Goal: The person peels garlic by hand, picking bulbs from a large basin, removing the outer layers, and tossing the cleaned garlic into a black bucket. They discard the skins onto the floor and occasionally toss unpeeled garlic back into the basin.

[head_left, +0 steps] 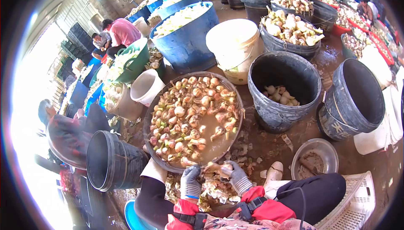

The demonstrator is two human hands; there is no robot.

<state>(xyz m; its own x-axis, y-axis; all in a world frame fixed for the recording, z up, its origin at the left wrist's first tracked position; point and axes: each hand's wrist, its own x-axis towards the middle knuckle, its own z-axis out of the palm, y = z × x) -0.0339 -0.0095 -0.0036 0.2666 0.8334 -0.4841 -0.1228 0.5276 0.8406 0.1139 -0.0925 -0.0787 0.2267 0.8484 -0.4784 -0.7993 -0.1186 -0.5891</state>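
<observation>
A wide round tub (147, 125) of muddy water stands in front of me, full of garlic bulbs (179, 111) with short stems. At its near edge my left hand (191, 181), in a grey striped glove, is closed at the root end of what looks like a garlic bulb with peeling skin (210, 170). My right hand (238, 178), gloved the same way, is closed round the other end of it. Both hands are close together above a heap of peeled skins (214, 194) on the floor. The fingertips are partly hidden.
Black buckets (282, 111) (351, 99) stand ahead on the right, one holding peeled bulbs. A metal bowl (332, 156) sits by my right knee. Another black bucket (122, 162) and a seated person (69, 135) are on the left. Blue tubs (185, 40) stand behind.
</observation>
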